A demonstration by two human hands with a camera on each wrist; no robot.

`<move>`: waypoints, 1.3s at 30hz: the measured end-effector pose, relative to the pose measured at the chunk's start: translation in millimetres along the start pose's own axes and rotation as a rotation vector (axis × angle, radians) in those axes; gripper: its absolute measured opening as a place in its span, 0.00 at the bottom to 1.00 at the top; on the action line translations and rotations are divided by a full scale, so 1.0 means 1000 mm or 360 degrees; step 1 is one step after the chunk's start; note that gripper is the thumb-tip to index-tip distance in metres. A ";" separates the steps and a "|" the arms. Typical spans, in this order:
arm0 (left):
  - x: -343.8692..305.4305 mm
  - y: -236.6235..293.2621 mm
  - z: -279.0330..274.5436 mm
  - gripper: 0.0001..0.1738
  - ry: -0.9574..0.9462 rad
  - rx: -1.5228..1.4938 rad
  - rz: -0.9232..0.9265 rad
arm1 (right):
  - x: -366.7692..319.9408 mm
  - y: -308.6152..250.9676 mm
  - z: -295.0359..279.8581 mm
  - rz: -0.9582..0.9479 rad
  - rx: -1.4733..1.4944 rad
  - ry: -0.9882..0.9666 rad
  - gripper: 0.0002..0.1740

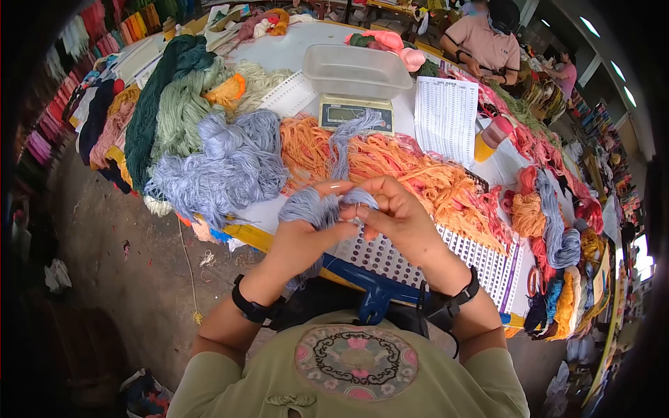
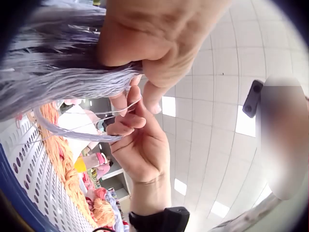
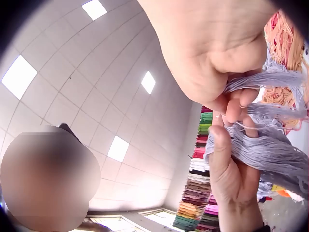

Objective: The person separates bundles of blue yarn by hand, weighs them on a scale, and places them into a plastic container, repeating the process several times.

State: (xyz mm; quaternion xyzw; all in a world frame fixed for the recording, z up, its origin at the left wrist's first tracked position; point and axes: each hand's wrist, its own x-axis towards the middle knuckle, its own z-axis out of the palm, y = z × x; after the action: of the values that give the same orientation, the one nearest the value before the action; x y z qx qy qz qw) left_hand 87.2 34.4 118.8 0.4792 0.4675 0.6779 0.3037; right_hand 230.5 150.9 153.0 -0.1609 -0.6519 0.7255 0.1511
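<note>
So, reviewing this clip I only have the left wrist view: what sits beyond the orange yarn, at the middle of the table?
Observer: The head view shows a scale, with a loose blue strand lying over part of its front.
Operator: And to the left of the blue yarn in the left hand?
Observer: A large, tangled heap of similarly blue yarn, seen in the head view.

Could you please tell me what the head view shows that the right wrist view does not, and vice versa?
Only the head view: the clear plastic tub and the round embroidered patch on the shirt.
Only the right wrist view: the grid-lined ceiling.
Both: the left hand and right hand holding blue-grey yarn, and orange yarn.
</note>
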 end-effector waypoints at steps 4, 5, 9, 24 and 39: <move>-0.007 -0.004 0.002 0.24 0.0062 0.0007 -0.0187 | -0.001 0.006 0.003 -0.0214 -0.0268 0.0133 0.14; -0.005 -0.004 -0.001 0.23 0.0134 -0.0010 -0.0211 | -0.002 0.006 0.003 -0.0214 -0.0270 0.0132 0.14; 0.001 -0.007 -0.013 0.22 0.0345 0.0044 -0.0064 | -0.004 0.008 -0.005 -0.0005 -0.0133 0.0105 0.15; -0.006 0.020 -0.046 0.13 0.1029 -0.0560 -0.0017 | 0.011 0.004 -0.052 0.0420 0.0451 0.0082 0.12; -0.023 0.035 -0.034 0.29 0.0141 -0.1061 -0.0302 | 0.025 -0.011 -0.030 0.0317 0.0520 -0.0123 0.11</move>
State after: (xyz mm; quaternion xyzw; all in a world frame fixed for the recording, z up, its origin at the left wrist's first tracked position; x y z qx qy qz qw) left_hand 65.2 -10.0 139.4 0.2781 0.2756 0.7823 0.4845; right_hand 221.3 189.7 160.3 -0.1700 -0.5116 0.8387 0.0774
